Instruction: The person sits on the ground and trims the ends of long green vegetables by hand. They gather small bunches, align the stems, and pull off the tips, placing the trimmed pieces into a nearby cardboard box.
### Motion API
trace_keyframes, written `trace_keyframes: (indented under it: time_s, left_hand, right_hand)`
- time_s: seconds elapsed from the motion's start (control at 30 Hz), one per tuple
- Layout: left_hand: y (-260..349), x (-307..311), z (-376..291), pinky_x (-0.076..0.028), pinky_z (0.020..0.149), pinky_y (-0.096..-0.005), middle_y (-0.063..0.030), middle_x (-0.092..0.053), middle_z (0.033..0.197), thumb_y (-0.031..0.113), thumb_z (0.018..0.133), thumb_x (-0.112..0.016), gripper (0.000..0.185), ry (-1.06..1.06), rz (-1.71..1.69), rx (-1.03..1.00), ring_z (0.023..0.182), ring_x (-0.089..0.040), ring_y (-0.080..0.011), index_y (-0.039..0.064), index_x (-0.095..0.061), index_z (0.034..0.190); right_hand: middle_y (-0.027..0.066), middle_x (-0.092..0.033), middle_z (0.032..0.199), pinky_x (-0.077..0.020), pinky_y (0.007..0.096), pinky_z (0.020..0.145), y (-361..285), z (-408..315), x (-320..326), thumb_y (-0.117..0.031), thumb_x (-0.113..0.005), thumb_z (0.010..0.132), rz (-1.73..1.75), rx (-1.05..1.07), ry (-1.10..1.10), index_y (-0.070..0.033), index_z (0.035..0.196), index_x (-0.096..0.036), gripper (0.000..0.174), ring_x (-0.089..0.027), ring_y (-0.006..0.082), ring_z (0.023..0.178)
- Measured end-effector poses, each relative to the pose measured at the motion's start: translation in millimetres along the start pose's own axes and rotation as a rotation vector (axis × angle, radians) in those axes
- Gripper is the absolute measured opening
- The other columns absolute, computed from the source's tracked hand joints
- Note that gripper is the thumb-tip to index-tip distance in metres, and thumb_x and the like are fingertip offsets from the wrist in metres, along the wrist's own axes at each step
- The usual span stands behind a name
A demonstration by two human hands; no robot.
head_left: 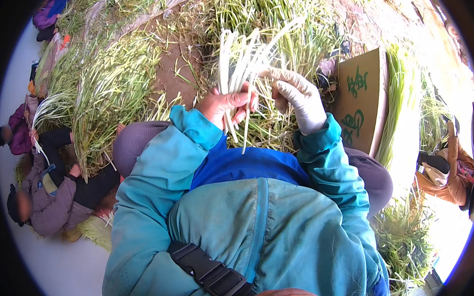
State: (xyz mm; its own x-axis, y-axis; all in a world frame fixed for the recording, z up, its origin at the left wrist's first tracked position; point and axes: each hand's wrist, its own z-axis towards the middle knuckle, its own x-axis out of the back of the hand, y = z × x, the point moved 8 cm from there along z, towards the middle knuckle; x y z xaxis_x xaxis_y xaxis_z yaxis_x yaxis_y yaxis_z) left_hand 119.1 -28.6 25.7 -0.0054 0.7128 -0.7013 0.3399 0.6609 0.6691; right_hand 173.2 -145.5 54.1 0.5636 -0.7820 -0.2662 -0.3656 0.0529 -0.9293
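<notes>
A small bunch of pale, long-leaved stalks (228, 70), which look like blanched chives, stands upright in my left hand (227, 105), its fingers and thumb closed around the lower stalks. One stalk slants lower than the others, below the thumb. My right hand (297, 95), in a whitish glove, is raised just to the right of the bunch. Its fingers are bent near the stalks, and whether they pinch a leaf cannot be told. Beneath both hands lie loose green and yellowish leaves (275, 133), beyond a blue cloth over my lap (249, 165).
Heaps of long leaves lie on the left (109, 82) and ahead (279, 13). At the right, a cardboard box (358, 100) with green writing stands beside a row of long stalks (394, 103). People sit at the left (57, 209) and far right (453, 171).
</notes>
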Motion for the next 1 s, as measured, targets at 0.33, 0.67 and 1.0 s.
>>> trace_keyframes:
  time_s: [0.33,0.67,1.0]
  left_hand:
    - [7.9,8.4,1.5,-0.038,0.049,-0.0256,-0.0036,-0.047,0.075,0.025,0.082,-0.058,0.024,0.082,-0.183,-0.066,0.052,-0.044,-0.0105,0.009,-0.05,0.097]
    - [13.3,15.2,3.4,-0.041,0.053,-0.0272,-0.0041,-0.05,0.076,0.032,0.079,-0.06,0.031,0.083,-0.205,-0.126,0.057,-0.048,-0.012,0.006,-0.05,0.094]
    - [8.5,23.1,-1.8,-0.046,0.065,-0.0307,-0.0082,-0.057,0.08,0.03,0.081,-0.058,0.038,0.24,0.004,-0.044,0.074,-0.056,-0.0184,0.002,-0.051,0.106]
  right_hand:
    - [-0.0021,-0.054,0.065,-0.0372,0.0184,0.051,41.6,-0.5,-8.9,-0.024,-0.056,0.085,-0.046,-0.274,-0.17,-0.004,0.084,-0.063,0.021,-0.048,0.0053,0.055]
    - [0.0074,-0.063,0.072,-0.0456,0.0258,0.058,45.3,-9.1,-38.8,-0.015,-0.068,0.074,-0.372,-0.061,-0.223,-0.004,0.084,-0.064,0.016,-0.058,0.0124,0.064]
    - [0.0104,-0.052,0.06,-0.0414,0.0378,0.05,-3.6,-13.9,-54.5,-0.02,-0.063,0.07,-1.091,0.471,-0.176,-0.009,0.064,-0.054,0.016,-0.054,0.0296,0.057]
